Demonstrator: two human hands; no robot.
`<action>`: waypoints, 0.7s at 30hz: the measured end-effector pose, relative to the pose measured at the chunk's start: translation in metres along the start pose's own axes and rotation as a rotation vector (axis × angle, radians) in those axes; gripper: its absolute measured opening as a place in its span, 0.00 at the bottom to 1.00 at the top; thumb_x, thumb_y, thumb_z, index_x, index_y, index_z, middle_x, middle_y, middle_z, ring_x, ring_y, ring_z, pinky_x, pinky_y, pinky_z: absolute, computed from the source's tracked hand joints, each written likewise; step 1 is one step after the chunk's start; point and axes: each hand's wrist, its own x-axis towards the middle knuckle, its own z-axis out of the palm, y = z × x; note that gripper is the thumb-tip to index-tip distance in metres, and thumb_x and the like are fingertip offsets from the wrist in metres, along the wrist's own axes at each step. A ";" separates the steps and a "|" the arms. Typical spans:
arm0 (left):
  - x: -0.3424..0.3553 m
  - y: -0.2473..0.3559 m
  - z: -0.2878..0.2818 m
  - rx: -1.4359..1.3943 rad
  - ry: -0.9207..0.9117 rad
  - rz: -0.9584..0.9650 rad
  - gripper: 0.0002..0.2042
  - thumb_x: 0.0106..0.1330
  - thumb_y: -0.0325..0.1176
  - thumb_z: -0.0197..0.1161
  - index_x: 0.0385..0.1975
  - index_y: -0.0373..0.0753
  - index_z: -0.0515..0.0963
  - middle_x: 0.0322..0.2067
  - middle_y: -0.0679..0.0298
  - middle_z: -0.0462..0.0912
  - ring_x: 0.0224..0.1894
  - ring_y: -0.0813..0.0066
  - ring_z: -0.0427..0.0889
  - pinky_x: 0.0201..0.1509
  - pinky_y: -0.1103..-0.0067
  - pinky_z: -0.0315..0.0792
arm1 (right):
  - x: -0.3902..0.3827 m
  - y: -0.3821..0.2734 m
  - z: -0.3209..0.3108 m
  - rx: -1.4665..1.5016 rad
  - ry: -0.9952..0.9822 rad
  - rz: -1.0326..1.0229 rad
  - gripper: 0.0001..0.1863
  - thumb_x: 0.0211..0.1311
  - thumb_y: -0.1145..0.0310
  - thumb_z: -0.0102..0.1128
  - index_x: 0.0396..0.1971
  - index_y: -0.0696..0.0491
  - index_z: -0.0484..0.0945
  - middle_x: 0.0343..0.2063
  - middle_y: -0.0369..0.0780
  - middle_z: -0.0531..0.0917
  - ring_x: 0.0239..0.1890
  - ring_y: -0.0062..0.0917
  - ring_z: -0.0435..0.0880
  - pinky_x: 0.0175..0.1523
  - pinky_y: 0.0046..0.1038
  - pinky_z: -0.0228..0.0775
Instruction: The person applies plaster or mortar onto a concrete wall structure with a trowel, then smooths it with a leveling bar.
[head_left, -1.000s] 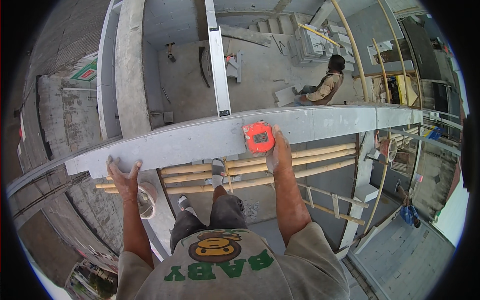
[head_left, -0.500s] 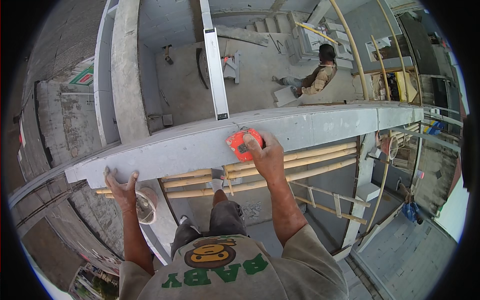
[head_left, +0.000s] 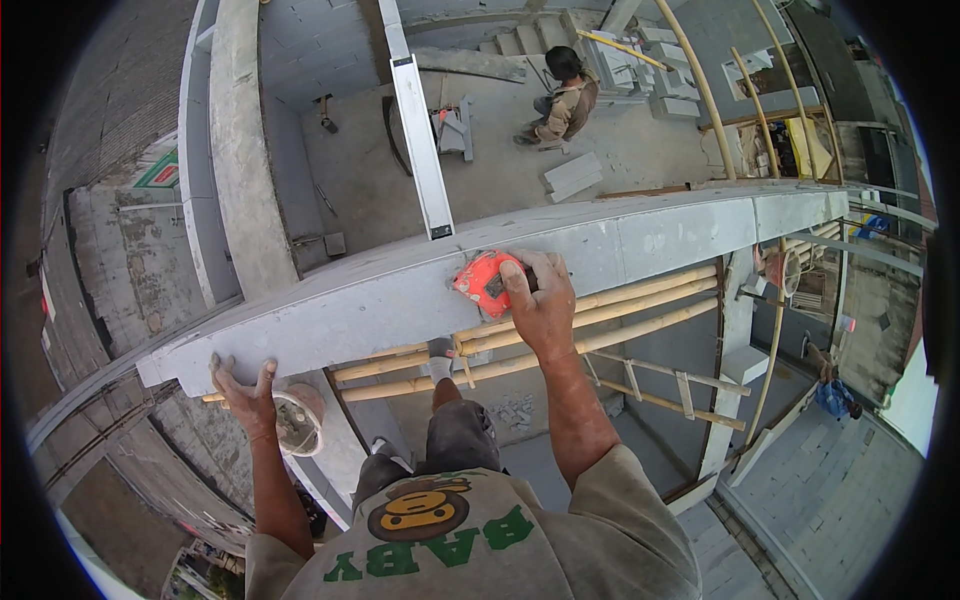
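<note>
Orange tape measure [head_left: 484, 283] under right hand [head_left: 543, 305] grip — on concrete beam [head_left: 350, 310].

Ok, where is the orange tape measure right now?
In the head view, the orange tape measure sits mid-frame on the grey concrete beam, under the fingers of the right hand, just below the end of the long metal level.
</note>
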 end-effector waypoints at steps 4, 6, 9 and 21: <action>0.001 0.000 0.000 0.025 -0.011 -0.002 0.38 0.46 0.53 0.71 0.47 0.27 0.66 0.57 0.46 0.60 0.61 0.49 0.59 0.62 0.62 0.59 | -0.001 0.001 -0.001 0.020 -0.006 0.061 0.21 0.58 0.50 0.56 0.36 0.54 0.79 0.32 0.41 0.79 0.38 0.34 0.75 0.44 0.33 0.68; 0.001 0.002 -0.001 0.004 -0.011 -0.004 0.38 0.46 0.54 0.70 0.47 0.27 0.66 0.57 0.45 0.60 0.61 0.49 0.59 0.62 0.62 0.59 | -0.001 0.001 -0.001 0.019 -0.011 0.081 0.21 0.58 0.50 0.56 0.36 0.54 0.79 0.32 0.41 0.79 0.38 0.34 0.75 0.44 0.33 0.68; 0.001 0.006 -0.003 0.008 -0.017 -0.020 0.38 0.46 0.55 0.70 0.47 0.27 0.67 0.57 0.45 0.60 0.61 0.49 0.59 0.62 0.62 0.59 | 0.000 0.001 -0.002 0.002 0.001 0.028 0.20 0.58 0.51 0.56 0.36 0.54 0.79 0.33 0.40 0.80 0.38 0.34 0.75 0.45 0.32 0.68; -0.001 0.002 -0.001 0.002 0.000 0.011 0.36 0.48 0.52 0.70 0.47 0.29 0.65 0.56 0.44 0.61 0.60 0.48 0.59 0.62 0.61 0.57 | -0.009 -0.002 -0.014 0.122 0.027 -0.028 0.17 0.58 0.59 0.57 0.39 0.58 0.77 0.34 0.44 0.79 0.38 0.34 0.77 0.45 0.31 0.68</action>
